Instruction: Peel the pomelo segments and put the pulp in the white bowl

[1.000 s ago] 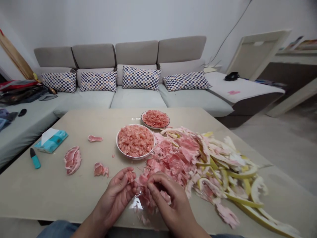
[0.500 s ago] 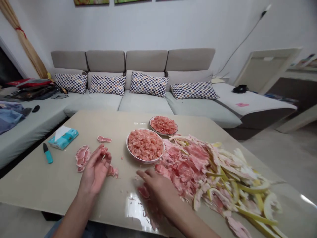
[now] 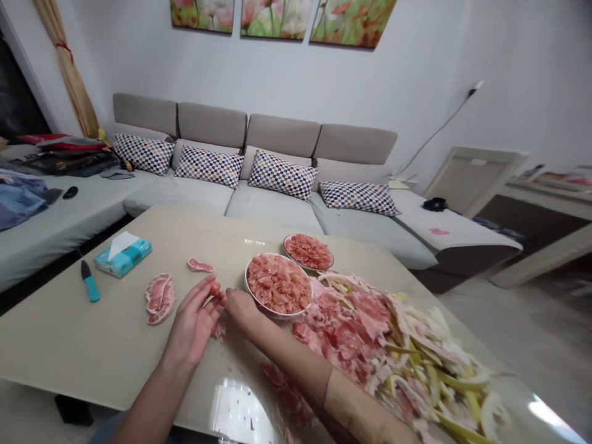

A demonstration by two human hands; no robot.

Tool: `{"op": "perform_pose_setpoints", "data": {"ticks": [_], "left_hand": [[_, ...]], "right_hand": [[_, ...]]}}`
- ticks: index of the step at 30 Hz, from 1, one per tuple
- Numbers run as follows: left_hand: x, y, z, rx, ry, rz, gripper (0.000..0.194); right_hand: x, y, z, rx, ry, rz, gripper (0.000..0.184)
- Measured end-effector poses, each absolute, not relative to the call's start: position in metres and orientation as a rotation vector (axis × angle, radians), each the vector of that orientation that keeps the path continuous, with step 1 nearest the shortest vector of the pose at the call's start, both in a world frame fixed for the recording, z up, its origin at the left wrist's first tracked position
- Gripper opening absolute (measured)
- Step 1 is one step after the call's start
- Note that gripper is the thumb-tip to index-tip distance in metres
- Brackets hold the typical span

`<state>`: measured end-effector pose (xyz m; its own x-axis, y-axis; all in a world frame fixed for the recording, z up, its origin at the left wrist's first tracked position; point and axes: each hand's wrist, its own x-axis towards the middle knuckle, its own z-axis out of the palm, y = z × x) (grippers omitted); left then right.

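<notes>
My left hand (image 3: pixel 197 324) is palm up with curled fingers, pinching a small pink piece of pomelo flesh (image 3: pixel 214 288) at the fingertips. My right hand (image 3: pixel 241 309) has come up against those fingertips, its fingers closed; what they pinch is hidden. Under the hands lies a pink scrap of pomelo membrane (image 3: pixel 219 332). Just right of them stands a white bowl (image 3: pixel 279 316) heaped with peeled pomelo pulp (image 3: pixel 278 283). Left of my left hand are pomelo segments (image 3: pixel 160 298), with a smaller segment (image 3: pixel 200 265) farther back.
A plate of pulp (image 3: pixel 309 251) stands behind the bowl. Pink membranes (image 3: pixel 340 327) and yellow-white pomelo rind (image 3: pixel 444 370) pile up on the right. A tissue pack (image 3: pixel 123 255) and a turquoise-handled knife (image 3: pixel 90 287) lie at the left. A sofa (image 3: pixel 272 206) lines the far side.
My right hand has moved from beside the membrane pile, left and up to my left hand's fingertips. My left hand stays raised with the pomelo flesh. The head view has tilted up.
</notes>
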<state>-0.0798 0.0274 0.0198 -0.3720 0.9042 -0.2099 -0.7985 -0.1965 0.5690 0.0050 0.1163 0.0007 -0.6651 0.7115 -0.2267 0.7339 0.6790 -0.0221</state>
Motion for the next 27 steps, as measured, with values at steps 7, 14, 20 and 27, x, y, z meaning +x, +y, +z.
{"op": "perform_pose_setpoints", "data": {"ticks": [7, 14, 20, 27], "left_hand": [[-0.077, 0.028, 0.013, 0.283, 0.752, 1.803, 0.021], [-0.073, 0.029, 0.012, 0.332, 0.779, 1.717, 0.02], [-0.05, 0.021, 0.016, 0.414, 0.782, 1.564, 0.021], [-0.006, 0.0, 0.018, 0.705, 0.85, 1.389, 0.019]], "right_hand": [[0.038, 0.156, 0.064, 1.221, 2.789, 0.054, 0.028], [0.047, 0.168, 0.082, 1.221, 2.942, -0.124, 0.024], [0.099, 0.107, 0.094, 1.257, 3.219, -0.413, 0.025], [0.152, 0.036, 0.048, 1.608, 3.145, -1.46, 0.029]]}}
